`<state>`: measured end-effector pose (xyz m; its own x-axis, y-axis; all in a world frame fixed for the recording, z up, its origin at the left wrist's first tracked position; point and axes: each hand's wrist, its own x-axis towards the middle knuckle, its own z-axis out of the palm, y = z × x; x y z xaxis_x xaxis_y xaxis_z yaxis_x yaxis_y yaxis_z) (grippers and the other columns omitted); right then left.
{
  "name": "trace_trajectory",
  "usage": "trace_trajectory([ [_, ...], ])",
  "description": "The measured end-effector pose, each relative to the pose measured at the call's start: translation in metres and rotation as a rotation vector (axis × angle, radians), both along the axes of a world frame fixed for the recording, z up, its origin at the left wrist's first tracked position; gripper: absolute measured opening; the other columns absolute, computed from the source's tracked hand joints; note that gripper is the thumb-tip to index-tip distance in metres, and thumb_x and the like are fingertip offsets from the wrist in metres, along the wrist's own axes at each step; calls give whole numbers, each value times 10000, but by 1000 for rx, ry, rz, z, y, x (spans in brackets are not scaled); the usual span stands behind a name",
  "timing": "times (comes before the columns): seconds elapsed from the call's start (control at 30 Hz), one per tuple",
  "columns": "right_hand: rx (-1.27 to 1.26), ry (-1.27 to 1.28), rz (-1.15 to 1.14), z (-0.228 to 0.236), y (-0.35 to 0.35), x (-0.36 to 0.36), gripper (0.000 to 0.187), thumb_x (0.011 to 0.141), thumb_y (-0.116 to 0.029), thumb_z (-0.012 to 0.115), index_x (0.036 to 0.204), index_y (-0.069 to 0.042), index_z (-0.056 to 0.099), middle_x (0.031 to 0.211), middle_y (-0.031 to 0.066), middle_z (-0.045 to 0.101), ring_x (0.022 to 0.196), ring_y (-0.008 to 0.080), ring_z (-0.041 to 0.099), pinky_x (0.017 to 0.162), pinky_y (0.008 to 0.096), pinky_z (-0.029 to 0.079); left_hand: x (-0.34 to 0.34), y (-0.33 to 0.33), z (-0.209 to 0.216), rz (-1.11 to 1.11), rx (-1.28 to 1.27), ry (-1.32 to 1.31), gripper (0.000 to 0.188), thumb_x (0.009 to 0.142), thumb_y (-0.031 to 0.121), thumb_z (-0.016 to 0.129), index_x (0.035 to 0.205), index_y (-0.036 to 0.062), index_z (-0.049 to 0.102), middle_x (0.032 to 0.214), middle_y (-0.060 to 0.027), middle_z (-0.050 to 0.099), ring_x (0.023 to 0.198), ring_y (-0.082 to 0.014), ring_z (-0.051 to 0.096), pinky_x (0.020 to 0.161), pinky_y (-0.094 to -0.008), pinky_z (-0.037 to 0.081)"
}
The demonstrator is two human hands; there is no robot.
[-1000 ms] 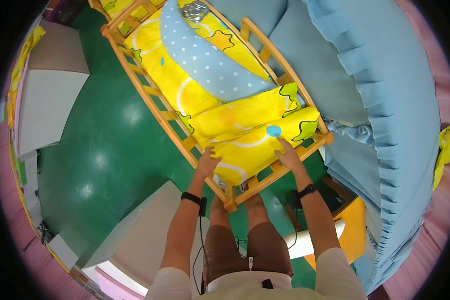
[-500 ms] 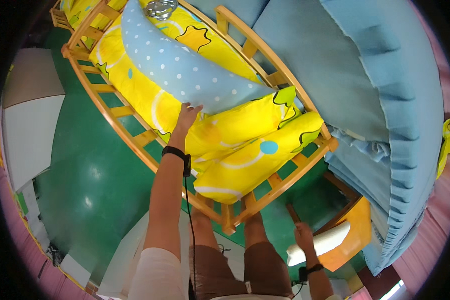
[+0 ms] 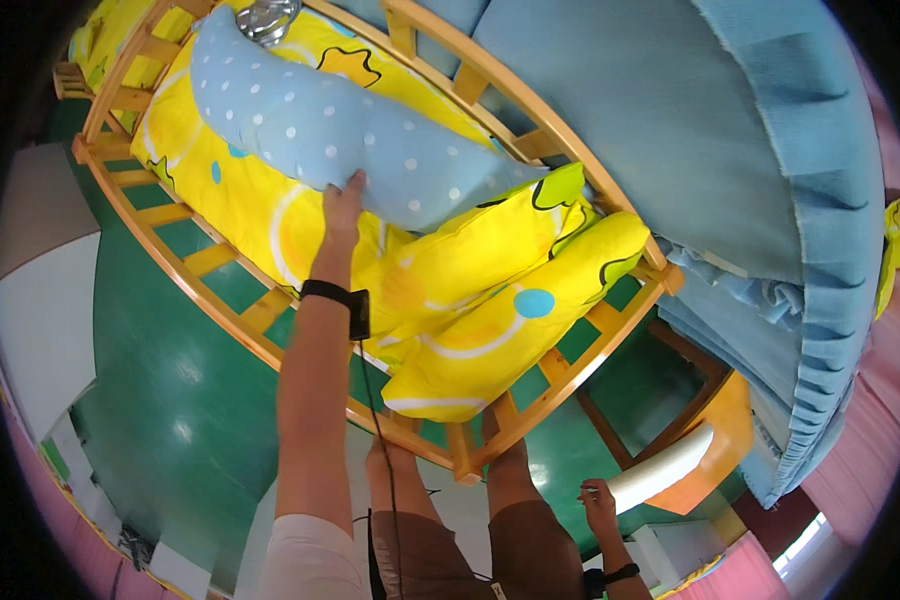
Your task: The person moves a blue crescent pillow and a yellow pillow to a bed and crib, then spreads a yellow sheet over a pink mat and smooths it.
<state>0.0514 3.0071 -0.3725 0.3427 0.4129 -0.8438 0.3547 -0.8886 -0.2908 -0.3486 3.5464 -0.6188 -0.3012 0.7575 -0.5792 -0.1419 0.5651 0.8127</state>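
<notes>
Blue polka-dot pillow [image 3: 300,115] lies lengthwise on yellow bedding [image 3: 255,215] inside the wooden bed frame [image 3: 462,450]. Left arm: extended forward over the side rail, nearly straight; left hand [image 3: 343,208] at the pillow's near edge, fingers curled, pinch on fabric cannot be confirmed. Right arm: lowered; right hand [image 3: 598,503] just beside a white roll [image 3: 662,470], fingers loosely bent, grip indeterminable.

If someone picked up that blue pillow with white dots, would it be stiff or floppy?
The dotted blue pillow would probably bend and sag, since it lies curved with creases. Its plump shape suggests soft filling, so it may be light for its size. One end meets the folded yellow bedding, so pushing that way might rumple the cloth.
</notes>
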Motion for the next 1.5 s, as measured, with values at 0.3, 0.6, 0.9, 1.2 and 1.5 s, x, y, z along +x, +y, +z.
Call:
trace_trajectory([
  [0.3,195,35,-70,15,39,22,123,912,-95,568,1012,-22,562,899,85,621,754,162,639,665,293,515,-59,68,238,239,291,158,502,850,215,668,1211,-66,463,1124,-182,563,953,-273,595,772,-372,527],
  [0.6,581,441,-36,78,180,25,414,895,-256,622,1243,-59,513,1088,108,635,994,244,619,860,372,493,-36,-150,483,7,259,279,412,928,218,577,1181,-101,514,1085,-105,595,941,-154,550,857,-302,441],
  [0.9,216,1094,-592,229,251,13,618,832,-142,625,1387,-82,359,1282,111,507,1161,260,516,955,369,440,83,-318,592,280,287,-67,434,918,160,594,1274,-28,435,1184,-118,548,1060,-196,532,918,-354,439],
  [1.2,1182,400,-95,405,289,74,322,727,-14,586,1046,26,598,933,74,622,849,177,573,751,314,478,137,-271,733,36,868,-94,632,923,206,549,1430,4,230,1348,-170,423,1210,-285,466,1004,-442,411],
  [1.5,1833,-220,-489,471,224,265,255,780,-18,600,1027,33,633,1028,117,654,998,256,600,875,371,470,260,-181,814,-435,1157,-418,632,872,-7,546,1423,-22,238,1358,-140,417,1210,-242,458,1028,-401,377],
])
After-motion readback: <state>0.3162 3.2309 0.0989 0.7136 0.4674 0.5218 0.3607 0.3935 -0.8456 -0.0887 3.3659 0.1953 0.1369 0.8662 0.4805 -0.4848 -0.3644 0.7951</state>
